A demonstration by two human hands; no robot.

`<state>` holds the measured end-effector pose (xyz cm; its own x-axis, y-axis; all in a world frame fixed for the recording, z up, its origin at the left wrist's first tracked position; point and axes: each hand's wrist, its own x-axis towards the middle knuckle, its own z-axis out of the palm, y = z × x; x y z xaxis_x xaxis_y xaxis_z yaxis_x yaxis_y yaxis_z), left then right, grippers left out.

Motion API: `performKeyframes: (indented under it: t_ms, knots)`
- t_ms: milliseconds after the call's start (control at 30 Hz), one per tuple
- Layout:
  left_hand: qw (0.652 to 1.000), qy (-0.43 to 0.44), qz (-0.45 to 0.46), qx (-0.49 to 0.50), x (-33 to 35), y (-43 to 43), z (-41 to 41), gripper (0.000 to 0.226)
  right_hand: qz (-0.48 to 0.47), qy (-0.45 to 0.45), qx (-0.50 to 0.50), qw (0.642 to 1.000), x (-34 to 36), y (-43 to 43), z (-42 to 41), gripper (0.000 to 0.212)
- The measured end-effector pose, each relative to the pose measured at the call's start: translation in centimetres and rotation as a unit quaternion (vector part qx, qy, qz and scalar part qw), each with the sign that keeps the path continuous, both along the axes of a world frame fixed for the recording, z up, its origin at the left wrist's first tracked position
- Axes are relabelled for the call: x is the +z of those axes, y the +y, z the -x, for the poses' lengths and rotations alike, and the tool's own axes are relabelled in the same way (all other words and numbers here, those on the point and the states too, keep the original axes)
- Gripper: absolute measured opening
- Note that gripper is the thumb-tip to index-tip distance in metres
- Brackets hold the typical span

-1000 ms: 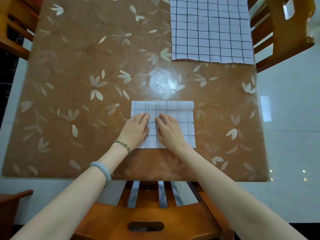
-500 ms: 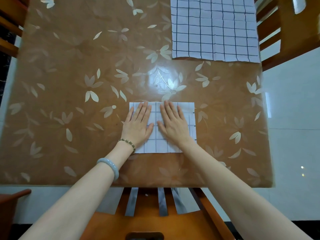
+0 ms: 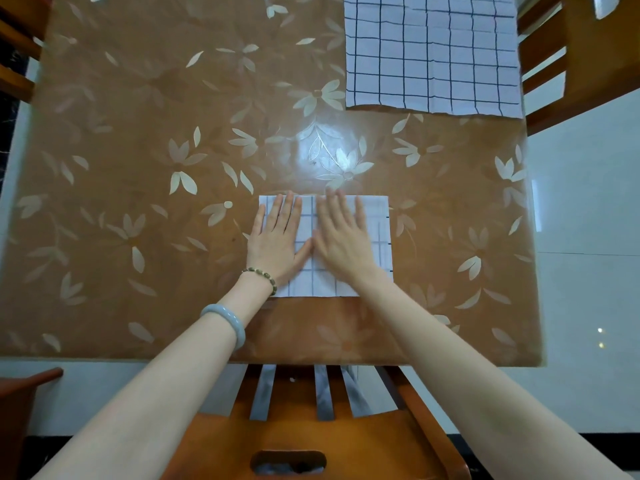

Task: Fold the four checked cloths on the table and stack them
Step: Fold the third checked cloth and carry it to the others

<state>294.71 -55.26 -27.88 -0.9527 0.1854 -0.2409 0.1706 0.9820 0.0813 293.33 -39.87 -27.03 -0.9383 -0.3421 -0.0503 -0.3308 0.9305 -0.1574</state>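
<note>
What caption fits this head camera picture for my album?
Left hand and right hand press flat on a folded cloth; an unfolded cloth lies beyond.

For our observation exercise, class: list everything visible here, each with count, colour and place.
folded checked cloth: one, white with dark lines, near edge, under both hands
flat checked cloths: layered, count unclear, same colours, far right corner
table: one, brown floral cover, centre
wooden chairs: three partly seen, orange-brown, near, left and right sides
bead bracelet: one, greenish-brown, left wrist
bangle: one, pale blue, left forearm
left hand, right hand: flat, pressing the folded checked cloth
</note>
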Motion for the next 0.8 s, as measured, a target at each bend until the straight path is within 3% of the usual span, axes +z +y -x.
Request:
performKeyframes:
  t_ms: [100, 233, 467, 600, 800]
  knots:
    - [1.0, 0.005, 0.009, -0.006, 0.1, 0.0, 0.0, 0.069, 0.026, -0.044, 0.02, 0.998, -0.2, -2.2, -0.8, 0.057]
    - [1.0, -0.013, -0.012, 0.006, 0.4, 0.0, 0.2, 0.072, 0.006, -0.064, 0.005, 0.998, -1.1, 1.2, 0.1, 0.065]
    - [0.998, -0.024, -0.01, 0.052, 1.0, -1.3, 0.6, 0.074, -0.019, -0.067, -0.086, 0.994, -0.4, 7.7, 0.4, 0.066]
    - [0.986, -0.03, -0.062, 0.151, 2.7, -2.2, 0.1, 0.083, -0.029, -0.075, -0.085, 0.993, 0.2, 7.8, 0.3, 0.068]
    - [0.928, -0.017, -0.171, 0.331, 5.4, 0.3, -0.3, 0.077, -0.051, -0.082, -0.081, 0.992, 0.3, 7.7, 0.4, 0.072]
